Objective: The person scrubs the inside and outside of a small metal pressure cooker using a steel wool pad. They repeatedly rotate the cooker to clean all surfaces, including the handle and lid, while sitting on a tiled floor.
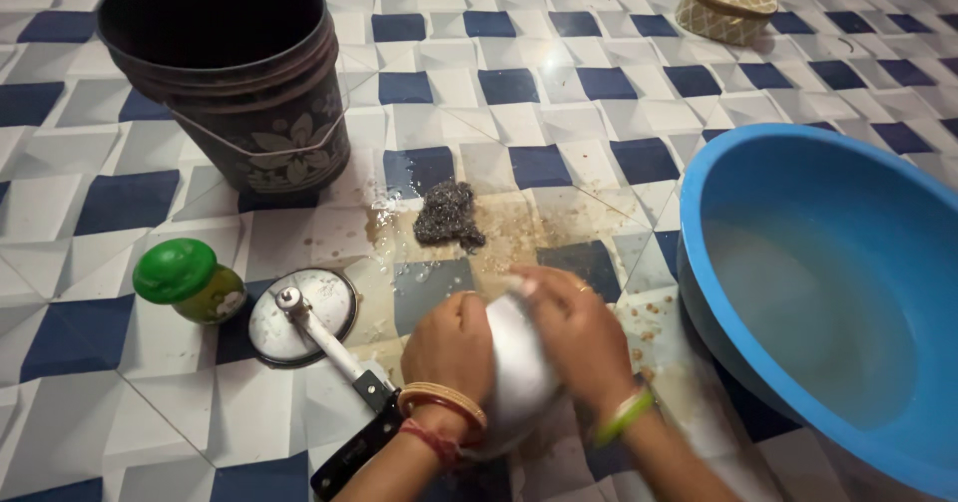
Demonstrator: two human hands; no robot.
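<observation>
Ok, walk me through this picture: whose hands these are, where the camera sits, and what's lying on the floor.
There is one picture, taken by a camera worn on a person's head, looking down at their own two bare hands. No machine is involved. The left hand and the right hand both have a grip on a white rounded vessel, which is blurred. They work over a blue-and-white tiled floor, wet and dirty in the middle. On it lie a dark scrubbing pad, a round metal lid with a long handle, a green-capped jar, a dark bucket, a big blue tub and a small patterned box.
</observation>
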